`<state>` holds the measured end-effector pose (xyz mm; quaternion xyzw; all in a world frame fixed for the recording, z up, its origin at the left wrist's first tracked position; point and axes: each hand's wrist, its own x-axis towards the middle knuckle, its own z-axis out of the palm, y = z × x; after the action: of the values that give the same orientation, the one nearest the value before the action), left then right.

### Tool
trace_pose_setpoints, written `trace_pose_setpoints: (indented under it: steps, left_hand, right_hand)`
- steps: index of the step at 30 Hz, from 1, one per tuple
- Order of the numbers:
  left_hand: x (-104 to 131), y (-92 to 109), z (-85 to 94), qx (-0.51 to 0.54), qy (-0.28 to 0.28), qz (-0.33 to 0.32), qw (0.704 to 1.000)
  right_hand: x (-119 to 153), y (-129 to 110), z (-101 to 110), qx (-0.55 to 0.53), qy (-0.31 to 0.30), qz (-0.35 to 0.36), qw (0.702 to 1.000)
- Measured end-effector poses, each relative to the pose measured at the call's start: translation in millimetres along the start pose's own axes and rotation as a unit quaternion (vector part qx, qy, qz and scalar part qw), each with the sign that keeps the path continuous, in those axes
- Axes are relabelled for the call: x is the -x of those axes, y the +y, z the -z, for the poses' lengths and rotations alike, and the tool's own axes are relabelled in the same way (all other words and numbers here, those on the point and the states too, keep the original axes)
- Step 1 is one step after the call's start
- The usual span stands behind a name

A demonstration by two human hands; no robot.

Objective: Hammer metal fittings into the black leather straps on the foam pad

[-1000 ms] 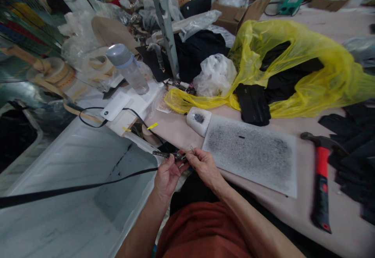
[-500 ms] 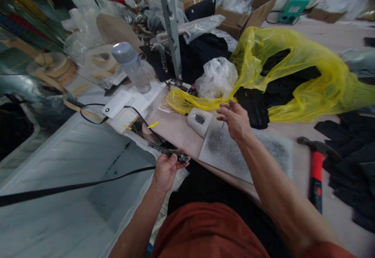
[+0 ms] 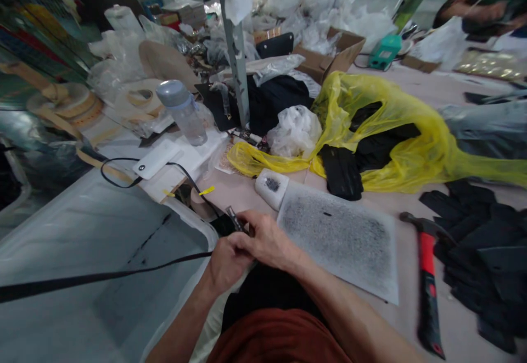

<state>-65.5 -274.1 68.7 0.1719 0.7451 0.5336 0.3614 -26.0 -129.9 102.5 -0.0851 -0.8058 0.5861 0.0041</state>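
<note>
My left hand (image 3: 230,258) and my right hand (image 3: 267,238) meet in front of my body, beside the table's near edge. Between their fingers is a small dark metallic piece (image 3: 234,219), its upper end sticking out past the fingertips. Both hands are closed around it, and its lower part is hidden. Right of them, a speckled grey-white board (image 3: 337,236) lies flat with a small black strip (image 3: 327,214) on it. A white block with a dark smudge (image 3: 272,187) touches the board's upper left corner.
A white tub (image 3: 156,291) crossed by a black strap (image 3: 102,272) is at left. A bottle (image 3: 185,116) and a white power bank (image 3: 156,158) stand behind it. Yellow bag (image 3: 395,105), red-handled hammer (image 3: 427,275) and black fabric pieces (image 3: 481,264) lie right. A person's hands (image 3: 486,14) show far right.
My right hand has come down from above the board to join my left hand at the metallic piece. The black strip on the board is now visible. The view has shifted slightly.
</note>
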Motion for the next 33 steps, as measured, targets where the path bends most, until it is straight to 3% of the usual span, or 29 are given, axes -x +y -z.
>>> trace_pose_setpoints:
  steps: [2, 5, 9, 13, 18, 20, 22, 25, 30, 33]
  left_hand:
    - [1.1, 1.9, -2.0, -0.041, 0.002, -0.006, 0.999]
    - [3.4, 2.4, -4.7, -0.011, 0.013, 0.010, 1.000]
    - [3.9, 0.6, -0.1, 0.064, 0.012, 0.030, 0.997]
    - [2.0, -4.2, 5.0, 0.187, 0.013, 0.056, 0.981]
    - [-3.3, -10.3, 1.5, 0.326, 0.069, 0.087, 0.939]
    - [-5.6, -14.2, 3.2, 0.334, 0.105, 0.093, 0.932]
    - [-6.9, -20.1, 8.2, 0.263, 0.141, 0.083, 0.951]
    - [-7.1, -31.6, 18.0, 0.045, 0.186, 0.031, 0.981]
    - [-8.4, -44.0, 21.7, -0.171, 0.178, 0.003, 0.969]
    - [-18.5, -41.1, 14.4, -0.167, 0.210, -0.064, 0.961]
  right_hand:
    - [-0.1, 2.9, -7.6, 0.029, 0.004, -0.003, 1.000]
    - [0.7, 12.5, -9.4, 0.027, 0.042, -0.028, 0.998]
    - [4.6, 24.0, -3.5, -0.126, 0.060, -0.069, 0.988]
    - [6.9, 31.1, -0.8, -0.314, 0.086, -0.120, 0.938]
    - [7.4, 43.3, -6.8, -0.419, 0.148, -0.171, 0.879]
    - [8.2, 48.6, -7.2, -0.438, 0.167, -0.177, 0.865]
    - [9.6, 51.9, -4.2, -0.443, 0.185, -0.177, 0.859]
    - [11.5, 53.1, 7.2, -0.423, 0.215, -0.167, 0.864]
    - [7.7, 57.1, 39.2, -0.325, 0.288, -0.105, 0.895]
    - [-2.0, 59.8, 60.0, -0.239, 0.331, -0.058, 0.911]
